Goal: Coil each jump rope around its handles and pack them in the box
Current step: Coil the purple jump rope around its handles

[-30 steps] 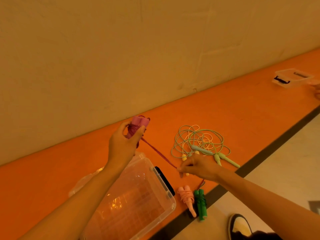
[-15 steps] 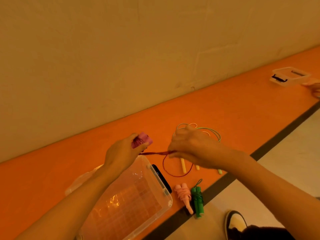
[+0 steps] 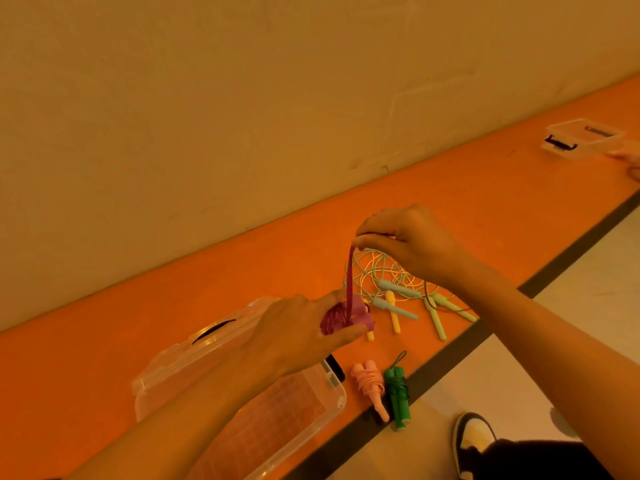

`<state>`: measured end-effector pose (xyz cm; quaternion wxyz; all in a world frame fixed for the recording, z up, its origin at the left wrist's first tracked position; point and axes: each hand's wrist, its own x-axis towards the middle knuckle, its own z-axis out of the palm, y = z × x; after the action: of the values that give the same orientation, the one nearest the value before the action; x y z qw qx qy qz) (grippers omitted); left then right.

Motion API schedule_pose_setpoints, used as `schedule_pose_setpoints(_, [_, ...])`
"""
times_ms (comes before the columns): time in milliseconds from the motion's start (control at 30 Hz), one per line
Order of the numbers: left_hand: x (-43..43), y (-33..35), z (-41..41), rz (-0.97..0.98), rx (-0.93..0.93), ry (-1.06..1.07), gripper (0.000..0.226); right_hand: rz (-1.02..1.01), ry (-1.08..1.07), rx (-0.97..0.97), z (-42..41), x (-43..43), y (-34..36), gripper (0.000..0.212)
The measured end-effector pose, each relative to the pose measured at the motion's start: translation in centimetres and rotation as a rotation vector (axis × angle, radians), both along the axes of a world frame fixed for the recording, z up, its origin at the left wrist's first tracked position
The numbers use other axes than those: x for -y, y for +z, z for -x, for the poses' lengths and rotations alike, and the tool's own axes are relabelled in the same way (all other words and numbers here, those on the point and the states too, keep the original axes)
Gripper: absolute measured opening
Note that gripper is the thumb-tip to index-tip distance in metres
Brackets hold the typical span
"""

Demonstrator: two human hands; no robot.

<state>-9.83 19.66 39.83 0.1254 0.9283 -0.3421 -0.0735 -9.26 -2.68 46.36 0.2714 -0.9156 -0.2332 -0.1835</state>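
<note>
- pale plaster wall (image 3: 242,98) is running along the back, and an orange tabletop (image 3: 104,341) with a dark front edge is stretching below it; a light floor (image 3: 571,306) is lying beyond that edge.
- i am watching the left grip (image 3: 294,334) clamping around the magenta jump rope (image 3: 334,320), whose paired handles and part-wound cord are sitting in the fingers, raised just past the far corner of the clear box (image 3: 341,396).
- the right grip (image 3: 408,244) is pinching the free cord (image 3: 350,282) between thumb and fingertips, higher up, and the cord is running nearly straight down to the bundle.
- the clear box is lying open on the tabletop under my left forearm, with its lid (image 3: 194,344) resting behind it; i cannot tell whether anything is lying inside.
- a pink coiled rope (image 3: 370,382) and a green coiled rope (image 3: 398,393) are lying side by side, touching, just right of the box near the dark edge.
- loose pastel ropes (image 3: 381,271) are lying in a tangle behind the right grip, their handles (image 3: 398,289) fanning out toward the edge.
- a second clear box (image 3: 581,140) is sitting far off on the right, with another hand (image 3: 630,161) showing beside it.
- a shoe (image 3: 474,434) is standing on the floor.
</note>
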Motion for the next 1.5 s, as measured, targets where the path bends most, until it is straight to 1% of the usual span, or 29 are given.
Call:
schedule_pose_setpoints(100, [0.7, 0.4, 0.8, -0.049, 0.052, -0.046, 0.077, -0.072, -0.021, -0.099, 0.1, -1.1, -0.1, 0.024])
schedule_pose_setpoints(167, [1.0, 0.5, 1.2, -0.043, 0.073, -0.078, 0.074, -0.105, -0.025, -0.120, 0.0, -2.0, -0.2, 0.021])
schedule_pose_setpoints(233, [0.9, 0.6, 1.3, -0.017, 0.061, -0.119, 0.071, -0.151, -0.049, -0.157, -0.2, -2.2, -0.6, 0.023])
schedule_pose_setpoints(300, [0.6, 0.8, 1.2, 0.041, 0.035, -0.111, 0.070, -0.221, -0.096, -0.212, -0.5, -1.3, -0.9, 0.029])
schedule_pose_setpoints(367, [0.2, 1.2, 1.2, 0.075, 0.024, -0.078, 0.076, -0.277, -0.128, -0.277, -0.6, -0.1, -1.2, 0.036])
schedule_pose_setpoints(467, [0.0, 1.3, 1.6, 0.048, 0.024, -0.079, 0.097, -0.301, -0.121, -0.428, -0.8, 1.3, -1.7, 0.032])
schedule_pose_setpoints(500, [0.0, 1.3, 1.7, 0.045, 0.034, -0.101, 0.100, -0.294, -0.118, -0.482, -0.9, 1.7, -2.0, 0.032])
schedule_pose_setpoints(567, [-0.2, 1.2, 1.7, 0.035, 0.082, -0.173, 0.092, -0.302, -0.111, -0.558, -1.0, 2.2, -2.4, 0.034])
schedule_pose_setpoints(667, [0.0, 1.5, 1.8, 0.004, 0.143, -0.331, 0.074, -0.317, -0.068, -0.568, -1.2, 1.7, -3.0, 0.037])
schedule_pose_setpoints(733, [0.4, 1.5, 2.3, -0.011, 0.229, -0.422, 0.066, -0.290, -0.010, -0.557, -1.2, 0.6, -3.3, 0.037])
schedule_pose_setpoints(800, [0.9, 1.3, 2.8, -0.007, 0.320, -0.472, 0.064, -0.260, 0.041, -0.554, -1.4, -0.4, -3.8, 0.043])
schedule_pose_setpoints(900, [0.8, 1.1, 2.5, 0.032, 0.379, -0.509, 0.062, -0.246, 0.035, -0.558, -1.7, -0.7, -4.4, 0.048])
schedule_pose_setpoints(933, [0.6, 1.2, 2.2, 0.060, 0.387, -0.514, 0.062, -0.263, 0.027, -0.567, -1.8, -0.5, -4.5, 0.046])
schedule_pose_setpoints(1033, [-0.2, 1.7, 1.3, 0.127, 0.409, -0.509, 0.061, -0.310, -0.002, -0.618, -1.8, 0.5, -4.7, 0.031])
schedule_pose_setpoints(1167, [-1.0, 1.4, 0.5, 0.169, 0.380, -0.530, 0.060, -0.249, 0.012, -0.724, -1.3, 2.0, -4.6, 0.029])
schedule_pose_setpoints(1233, [-1.4, 1.2, 0.1, 0.207, 0.338, -0.513, 0.060, -0.251, 0.003, -0.769, -1.1, 3.0, -4.4, 0.028])
schedule_pose_setpoints(1300, [-1.9, 1.2, -0.3, 0.236, 0.288, -0.480, 0.060, -0.257, 0.005, -0.783, -0.9, 4.3, -4.1, 0.029])
schedule_pose_setpoints(1367, [-2.4, 1.4, -0.7, 0.254, 0.264, -0.447, 0.060, -0.295, -0.002, -0.784, -0.6, 5.6, -3.8, 0.025])
schedule_pose_setpoints(1433, [-2.8, 1.3, -1.0, 0.277, 0.274, -0.436, 0.057, -0.322, -0.028, -0.779, -0.1, 6.9, -3.5, 0.023])
schedule_pose_setpoints(1500, [-3.0, 1.4, -1.1, 0.316, 0.283, -0.431, 0.056, -0.303, -0.061, -0.775, 0.4, 8.0, -3.2, 0.026])
